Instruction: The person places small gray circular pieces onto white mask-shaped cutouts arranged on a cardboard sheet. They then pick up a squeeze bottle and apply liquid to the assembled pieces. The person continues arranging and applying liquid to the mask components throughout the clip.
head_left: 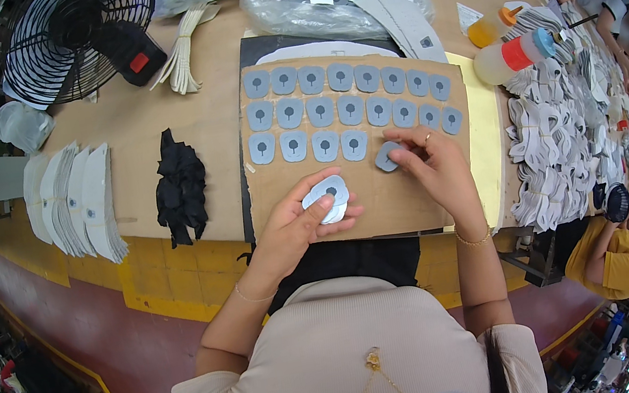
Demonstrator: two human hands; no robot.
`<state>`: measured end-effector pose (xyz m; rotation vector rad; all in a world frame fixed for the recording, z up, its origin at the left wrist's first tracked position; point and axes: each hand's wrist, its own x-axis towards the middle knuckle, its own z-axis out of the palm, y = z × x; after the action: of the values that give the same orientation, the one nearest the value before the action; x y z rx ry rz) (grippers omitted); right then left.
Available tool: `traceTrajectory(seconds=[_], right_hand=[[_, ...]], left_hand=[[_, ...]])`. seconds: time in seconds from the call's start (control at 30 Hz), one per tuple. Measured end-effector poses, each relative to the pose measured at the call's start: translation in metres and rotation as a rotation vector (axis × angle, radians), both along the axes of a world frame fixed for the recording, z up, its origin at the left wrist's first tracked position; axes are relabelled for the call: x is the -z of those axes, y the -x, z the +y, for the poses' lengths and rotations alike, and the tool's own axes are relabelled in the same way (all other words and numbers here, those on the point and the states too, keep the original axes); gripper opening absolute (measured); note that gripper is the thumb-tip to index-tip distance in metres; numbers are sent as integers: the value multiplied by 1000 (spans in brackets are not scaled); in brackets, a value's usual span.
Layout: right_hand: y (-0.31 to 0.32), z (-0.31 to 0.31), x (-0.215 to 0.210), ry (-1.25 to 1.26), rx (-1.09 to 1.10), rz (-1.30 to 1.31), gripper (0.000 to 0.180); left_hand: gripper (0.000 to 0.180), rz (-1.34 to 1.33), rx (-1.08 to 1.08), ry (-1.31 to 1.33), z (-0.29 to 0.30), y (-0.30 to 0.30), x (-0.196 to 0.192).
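My left hand (292, 223) holds a small stack of rounded white-and-grey patches (336, 185), the thumb pressed on top. The fingertips of my right hand (435, 167) pinch one grey patch (386, 157) at the surface of a brown cardboard sheet (366, 209). Whether that patch is fully down on the sheet I cannot tell. Several grey patches (320, 111), each with a dark tree-like mark, lie on the cardboard in three rows. The pinched one is at the right end of the nearest row, beside another grey patch (354, 145).
A clear plastic bag (259, 3) with loose patches lies behind the cardboard. Bottles (507, 61) stand at the right near bundled white pieces (542, 152). Left are a black fan (69, 25), black cloth (180, 185) and stacked white pieces (69, 202). Other people (609, 261) work at the right.
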<state>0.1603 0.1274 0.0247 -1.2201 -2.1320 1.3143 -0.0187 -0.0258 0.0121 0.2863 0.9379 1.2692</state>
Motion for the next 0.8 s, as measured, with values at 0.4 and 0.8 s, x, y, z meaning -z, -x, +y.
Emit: traceTrajectory(seconds=[0.4, 0.8], right_hand=[[16, 14, 8, -256, -80, -134, 16], [12, -31, -11, 39, -158, 99, 19]], left_hand=[[30, 224, -23, 61, -1, 4, 5], [31, 182, -72, 35, 6, -2, 4]])
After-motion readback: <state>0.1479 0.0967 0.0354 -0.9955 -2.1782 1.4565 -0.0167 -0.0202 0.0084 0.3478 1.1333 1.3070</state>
